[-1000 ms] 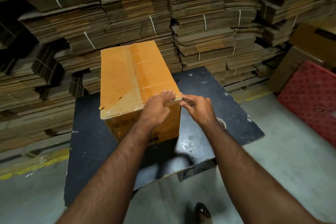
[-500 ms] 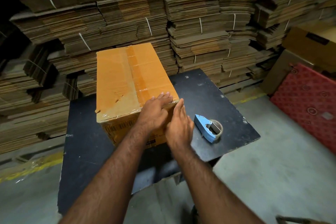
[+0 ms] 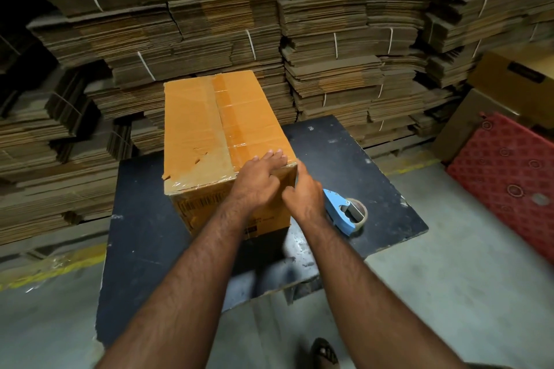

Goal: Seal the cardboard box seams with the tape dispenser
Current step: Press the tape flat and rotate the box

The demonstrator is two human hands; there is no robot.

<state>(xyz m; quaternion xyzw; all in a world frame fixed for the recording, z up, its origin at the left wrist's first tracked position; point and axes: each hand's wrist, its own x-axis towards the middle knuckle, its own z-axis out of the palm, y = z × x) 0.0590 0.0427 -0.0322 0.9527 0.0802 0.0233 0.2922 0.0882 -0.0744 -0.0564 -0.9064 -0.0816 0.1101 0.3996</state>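
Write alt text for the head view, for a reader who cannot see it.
Both of a person's hands press on the near right corner of a taped cardboard box on a black table: left hand on top, right hand against the side. A blue tape dispenser lies unheld on the table just right of them.

Single head view: looks forward and down, close over both forearms, black table (image 3: pixel 344 153) ahead.

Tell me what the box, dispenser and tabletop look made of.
Box: corrugated cardboard, matte orange-brown, with glossy clear tape on its seams. Tape dispenser: blue, smooth, likely plastic. Tabletop: dark board, scuffed matte, chipped edges; probably painted wood.
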